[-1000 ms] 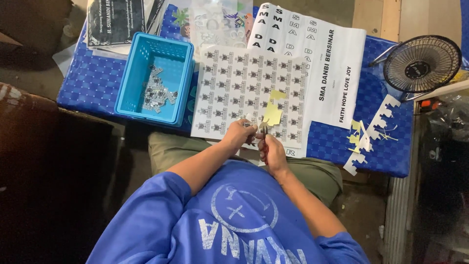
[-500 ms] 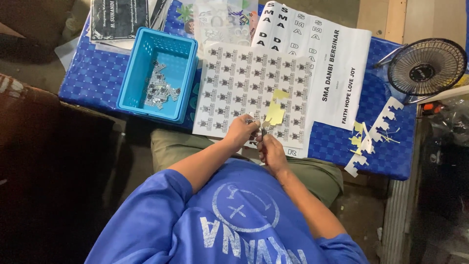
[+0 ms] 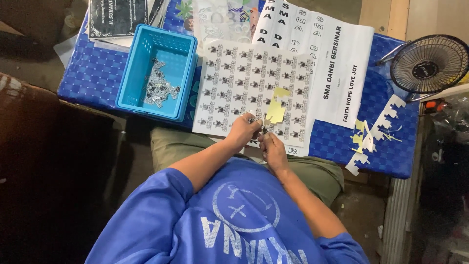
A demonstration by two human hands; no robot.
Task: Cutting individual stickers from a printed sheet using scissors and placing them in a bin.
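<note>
- Fingers (image 3: 254,126) of both hands meet at the near edge of the sticker sheet (image 3: 254,83), pinched narrow on one small printed sticker piece (image 3: 257,122); the piece is too small to tell how far it is lifted.
- Blue basket (image 3: 132,73): stands at the far left of the counter (image 3: 93,73), just beside the sheet. It holds a heap of loose small pieces (image 3: 159,88).
- Left hand (image 3: 242,132): rests on the lowest printed row. Keep it low and pressing on the sheet so the paper does not rise with the piece.
- Right hand (image 3: 273,149): sits just beside the left, thumb and forefinger closed at the same spot. Peeling is judged to go best slowly, starting from one corner and kept flat, to avoid tearing or curling.
- Yellow backing scrap (image 3: 276,110): lies on the sheet just beyond the hands. Keep it apart from the lifted piece.
- White lettered sheet (image 3: 337,63): lies under the right edge of the sticker sheet.
- Cut offcuts (image 3: 371,134): white and yellow strips lie near the right end of the counter.
- Small black fan (image 3: 430,63): stands at the far right; airflow could disturb loose pieces.
</note>
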